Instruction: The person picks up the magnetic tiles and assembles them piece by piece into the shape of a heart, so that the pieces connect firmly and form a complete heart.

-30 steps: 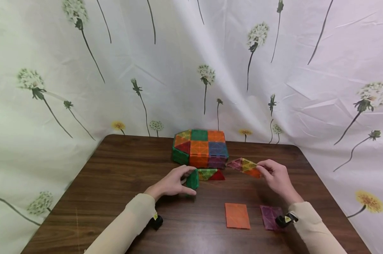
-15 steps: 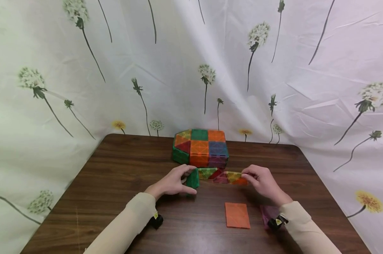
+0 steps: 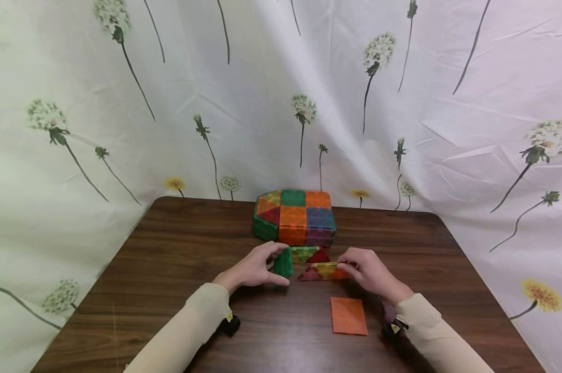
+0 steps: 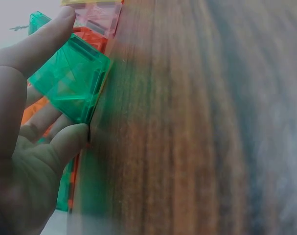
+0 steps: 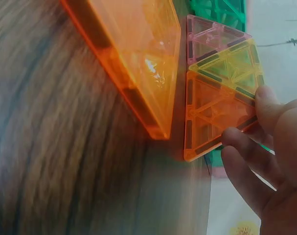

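My left hand (image 3: 253, 267) holds green magnetic tiles (image 3: 283, 262) upright on the table, thumb at the near side and fingers at the far side. In the left wrist view the clear green tile (image 4: 72, 78) leans between thumb and finger. Joined to the green tiles, a standing row of green, yellowish and red triangles (image 3: 304, 254) runs right. My right hand (image 3: 374, 272) pinches the right end of a strip of pink, yellow and orange triangle tiles (image 3: 325, 270). The right wrist view shows its orange triangle (image 5: 214, 110) at my fingertips. The strip stands close in front of that row.
A multicoloured box of magnetic tiles (image 3: 293, 215) stands behind the hands. An orange rectangular tile (image 3: 348, 316) lies flat in front. The purple tile (image 3: 389, 311) is mostly covered by my right wrist. A flower-printed cloth (image 3: 262, 129) hangs behind the wooden table (image 3: 192, 233).
My right hand has carried the triangle strip left and toward me, from beside the box to just before the standing row. The left hand stays in place with the green tiles.
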Demonstrator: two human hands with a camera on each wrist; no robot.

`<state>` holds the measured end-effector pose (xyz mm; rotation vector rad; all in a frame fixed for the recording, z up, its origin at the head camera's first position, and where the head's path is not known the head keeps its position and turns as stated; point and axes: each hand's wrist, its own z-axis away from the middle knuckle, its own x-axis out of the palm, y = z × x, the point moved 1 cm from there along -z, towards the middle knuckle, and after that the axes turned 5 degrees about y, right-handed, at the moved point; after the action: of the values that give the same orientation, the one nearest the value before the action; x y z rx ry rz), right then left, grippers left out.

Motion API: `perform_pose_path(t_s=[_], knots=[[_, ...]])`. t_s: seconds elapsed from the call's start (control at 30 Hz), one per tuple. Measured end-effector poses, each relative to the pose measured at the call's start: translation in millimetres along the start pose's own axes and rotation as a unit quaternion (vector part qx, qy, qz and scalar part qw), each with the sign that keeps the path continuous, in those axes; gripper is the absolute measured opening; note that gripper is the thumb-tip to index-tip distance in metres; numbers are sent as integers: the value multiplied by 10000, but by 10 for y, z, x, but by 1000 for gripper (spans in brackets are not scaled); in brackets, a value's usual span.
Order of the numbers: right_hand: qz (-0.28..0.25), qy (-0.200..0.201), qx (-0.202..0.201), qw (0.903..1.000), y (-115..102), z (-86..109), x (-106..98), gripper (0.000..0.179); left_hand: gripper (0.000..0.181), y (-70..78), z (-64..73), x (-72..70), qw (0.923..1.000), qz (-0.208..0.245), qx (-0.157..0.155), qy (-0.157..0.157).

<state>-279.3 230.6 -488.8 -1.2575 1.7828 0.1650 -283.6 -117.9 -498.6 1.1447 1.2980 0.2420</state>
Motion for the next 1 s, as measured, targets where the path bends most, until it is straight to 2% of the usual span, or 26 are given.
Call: perform_pose_path(t_s=[0.6, 0.83, 1.0], knots=[[-83, -40, -371, 9993, -166, -122, 190, 10, 85, -24, 3, 19, 10000, 47, -18, 27], [-92, -171, -357, 9992, -260, -165, 270, 8, 85, -38, -1, 32, 10000, 24, 15, 36], [-50, -221, -147, 9996, -336, -170, 279, 6, 86, -8, 11, 10, 10000, -75, 36, 14]])
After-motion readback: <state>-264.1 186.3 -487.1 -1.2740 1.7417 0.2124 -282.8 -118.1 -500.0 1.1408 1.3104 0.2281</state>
